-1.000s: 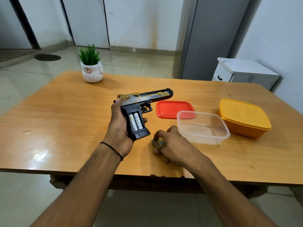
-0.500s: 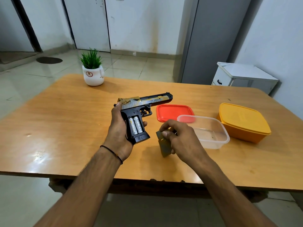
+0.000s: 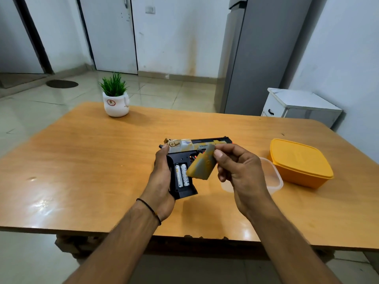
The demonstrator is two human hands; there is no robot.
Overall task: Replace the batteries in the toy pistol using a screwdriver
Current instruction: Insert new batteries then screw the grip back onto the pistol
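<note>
The left hand (image 3: 162, 181) clasped the toy pistol (image 3: 180, 158) by its handle, with the batteries (image 3: 182, 178) exposed. Just right of that grasp, the right hand (image 3: 240, 169) pinched the tilted cover (image 3: 202, 167) between thumb and fingers.

I see 2 forearms crossing the near edge of the table (image 3: 82, 160), both bare, with fine hair along them; the left hand (image 3: 162, 181) and right hand (image 3: 240, 171), over the table's middle, are bare too, nails cut short; the right thumbnail (image 3: 218, 154) faces my camera, plain and unpainted; round the left wrist, just inside the table's near edge, sits 1 thin black cord bracelet (image 3: 148, 208); on it I make out 1 small brownish bead (image 3: 156, 215), toward the table's right side.
</note>
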